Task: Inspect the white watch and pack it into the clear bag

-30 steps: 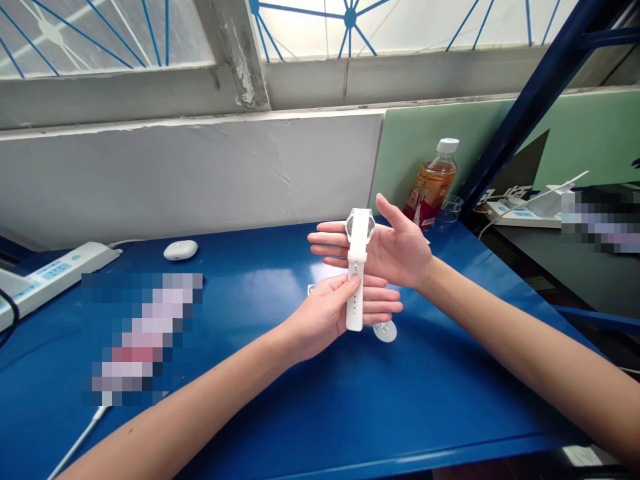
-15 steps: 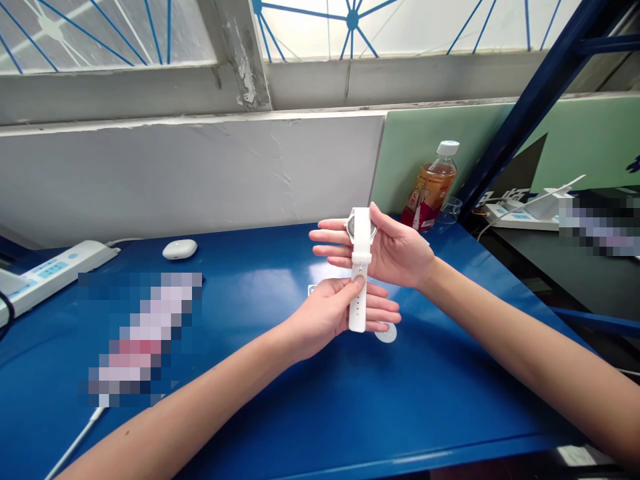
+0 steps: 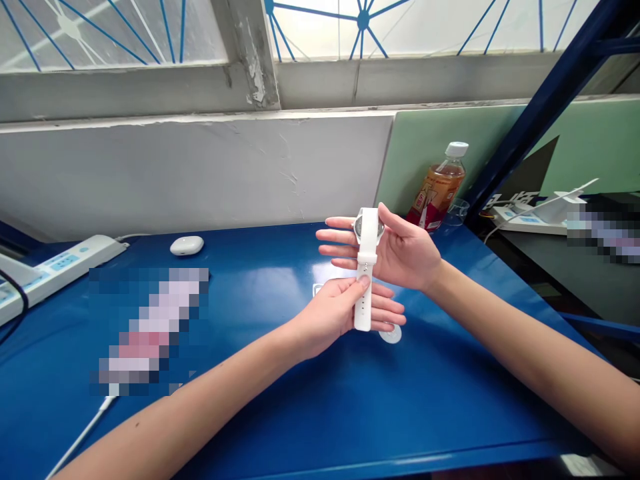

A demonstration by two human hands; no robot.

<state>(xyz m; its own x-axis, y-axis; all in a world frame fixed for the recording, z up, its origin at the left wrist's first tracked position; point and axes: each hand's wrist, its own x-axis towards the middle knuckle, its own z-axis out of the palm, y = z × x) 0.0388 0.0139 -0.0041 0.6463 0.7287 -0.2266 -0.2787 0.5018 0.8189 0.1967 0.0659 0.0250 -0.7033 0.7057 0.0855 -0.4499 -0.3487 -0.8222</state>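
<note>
A white watch (image 3: 366, 267) with a round face and a white strap is held upright above the blue table (image 3: 280, 413). My left hand (image 3: 335, 313) pinches the lower strap between thumb and fingers. My right hand (image 3: 400, 250) holds the watch head, its thumb pressed on the face and its fingers stretched out behind. A small round white disc (image 3: 391, 333) lies on the table just below the strap's end, and a small clear piece (image 3: 317, 289) shows behind my left hand.
A white earbud case (image 3: 187, 245) sits at the back of the table, a white power strip (image 3: 55, 267) at the left with a white cable (image 3: 83, 433). A bottle of amber drink (image 3: 440, 187) stands at the back right beside a dark blue frame post (image 3: 540, 100).
My right thumb has come down from open onto the watch face. Both hands and the watch stay in nearly the same spot; the view has shifted slightly left.
</note>
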